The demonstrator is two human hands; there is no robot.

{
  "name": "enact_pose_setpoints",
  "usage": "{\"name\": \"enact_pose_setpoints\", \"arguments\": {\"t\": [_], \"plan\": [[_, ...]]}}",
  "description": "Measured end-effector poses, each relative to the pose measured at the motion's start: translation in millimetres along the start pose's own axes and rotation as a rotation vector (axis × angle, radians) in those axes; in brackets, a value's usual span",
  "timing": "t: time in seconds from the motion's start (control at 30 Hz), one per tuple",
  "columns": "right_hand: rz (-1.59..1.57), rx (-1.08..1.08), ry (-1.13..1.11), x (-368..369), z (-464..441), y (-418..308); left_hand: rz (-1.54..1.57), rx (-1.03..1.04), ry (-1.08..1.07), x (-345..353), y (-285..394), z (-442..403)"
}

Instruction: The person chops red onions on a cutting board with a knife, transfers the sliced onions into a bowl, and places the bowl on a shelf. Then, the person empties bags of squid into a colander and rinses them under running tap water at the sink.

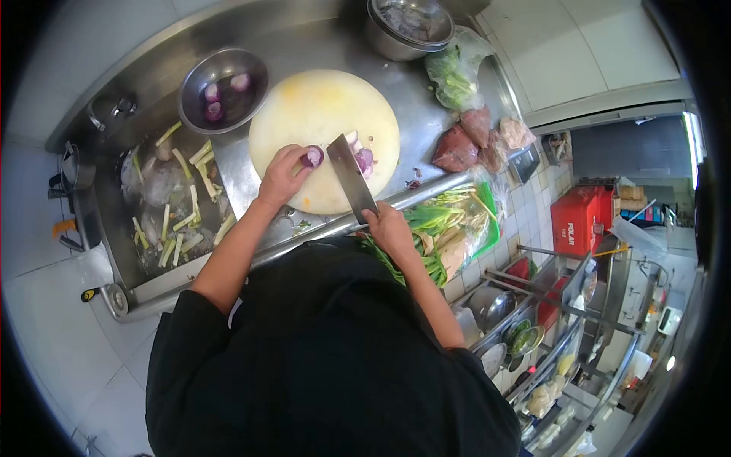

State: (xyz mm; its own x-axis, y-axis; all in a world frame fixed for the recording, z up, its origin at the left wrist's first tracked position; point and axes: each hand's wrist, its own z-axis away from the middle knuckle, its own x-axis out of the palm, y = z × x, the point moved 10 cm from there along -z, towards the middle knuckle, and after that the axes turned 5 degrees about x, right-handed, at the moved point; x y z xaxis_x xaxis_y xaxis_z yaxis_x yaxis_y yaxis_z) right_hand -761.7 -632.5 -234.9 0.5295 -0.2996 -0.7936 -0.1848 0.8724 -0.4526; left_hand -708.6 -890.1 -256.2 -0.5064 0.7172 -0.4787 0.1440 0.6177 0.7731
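My left hand [283, 177] holds a purple onion [312, 157] over the left part of a round, pale cutting board [324, 99]. In my right hand [389, 228] is the handle of a broad cleaver [352, 179], its blade reaching across the board's lower right. Just right of the blade lie purple and white onion pieces [365, 161]. A steel bowl [255, 57] with several purple onions [214, 111] in it stands at the board's upper left.
Green and white stalks [193, 199] lie in the sink [122, 263] at left. Stacked bowls [396, 50], bagged greens [454, 80] and reddish packets [457, 148] stand beyond the board. Leafy vegetables [438, 221] sit in a green crate by my right arm.
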Motion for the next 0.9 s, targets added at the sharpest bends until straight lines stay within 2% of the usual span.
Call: {"name": "enact_pose_setpoints", "arguments": {"t": [0.17, 0.27, 0.47, 0.57, 0.67, 0.9], "plan": [[0.036, -0.062, 0.030, -7, -2, -22, -0.095, 0.022, 0.049, -1, 22, -4], [0.054, -0.085, 0.051, -8, -5, -26, -0.089, 0.030, 0.039, 7, 9, -2], [0.071, -0.121, 0.057, -9, -3, -32, -0.186, 0.174, 0.011, -3, 18, -2], [0.071, -0.117, 0.056, -12, 1, -36, -0.138, 0.190, 0.031, -5, 16, 3], [0.077, -0.100, 0.039, -11, 1, -35, -0.115, 0.148, 0.041, -8, 15, 1], [0.058, -0.097, 0.044, -7, -1, -28, -0.048, -0.093, 0.008, -9, -13, -16]]}}
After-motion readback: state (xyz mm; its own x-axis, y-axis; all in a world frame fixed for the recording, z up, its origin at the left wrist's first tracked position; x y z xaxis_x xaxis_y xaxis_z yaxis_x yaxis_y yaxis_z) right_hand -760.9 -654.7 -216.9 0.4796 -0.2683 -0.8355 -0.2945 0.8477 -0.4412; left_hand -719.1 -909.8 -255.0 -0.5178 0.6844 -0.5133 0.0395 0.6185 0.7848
